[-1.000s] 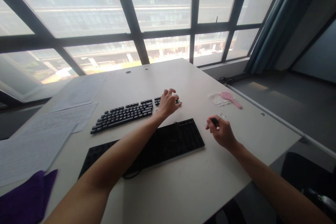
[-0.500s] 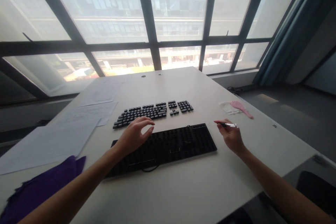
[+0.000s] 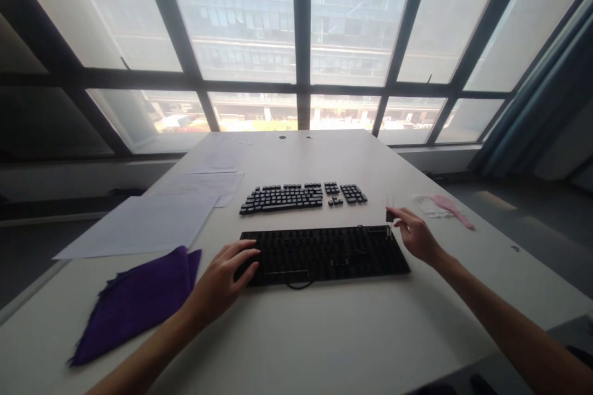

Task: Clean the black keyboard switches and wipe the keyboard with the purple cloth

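A black keyboard base [image 3: 324, 256] without keycaps lies on the white table. My left hand [image 3: 229, 271] rests at its left end, fingers spread and holding nothing. Over the base's top right corner, my right hand [image 3: 417, 236] pinches a small dark tool [image 3: 390, 216] with thin wire prongs, which looks like a keycap puller. Beyond the base, the loose black keycaps [image 3: 282, 197] are laid out in keyboard order, with the number pad block [image 3: 353, 194] at their right.
A purple cloth [image 3: 139, 299] lies at the left front, with paper sheets [image 3: 143, 225] behind it. At the right, a pink brush [image 3: 451, 210] lies on a clear wrapper [image 3: 424, 205]. Windows stand behind the table [image 3: 333, 157].
The view has turned left. My left hand has moved from above the base to its left end. My right hand has come to the base's top right corner, the tool now upright.
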